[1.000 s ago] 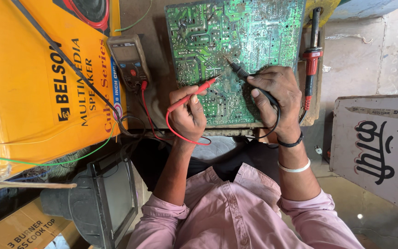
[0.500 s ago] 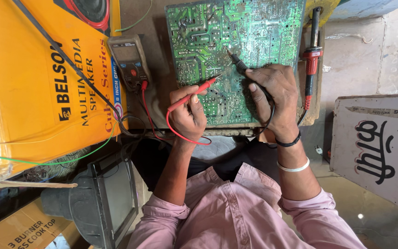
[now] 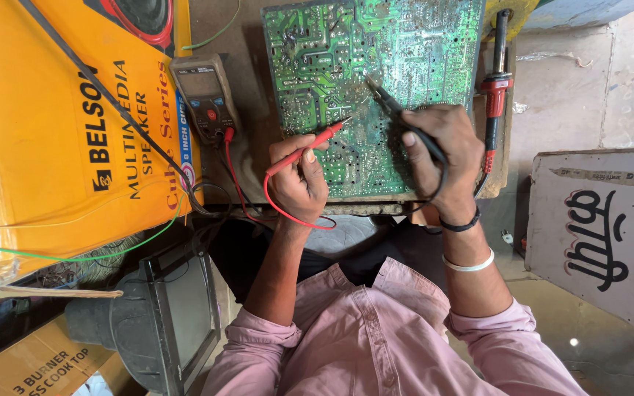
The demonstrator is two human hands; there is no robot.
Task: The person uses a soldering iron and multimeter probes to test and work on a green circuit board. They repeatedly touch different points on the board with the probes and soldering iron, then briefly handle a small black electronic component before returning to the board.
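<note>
The green circuit board [image 3: 376, 81] lies solder side up on a wooden bench [image 3: 247, 158], at the middle top of the view. The left hand [image 3: 299, 180] pinches a red probe [image 3: 310, 147] between thumb and fingers, its tip on the board. The right hand [image 3: 442, 150] grips a black probe [image 3: 398, 110], fingers curled around it, tip also on the board. A multimeter [image 3: 205, 95] sits left of the board, a soldering iron [image 3: 494, 88] right. A yellow box [image 3: 53, 132] lies further left, with an old monitor [image 3: 177, 315] below it.
</note>
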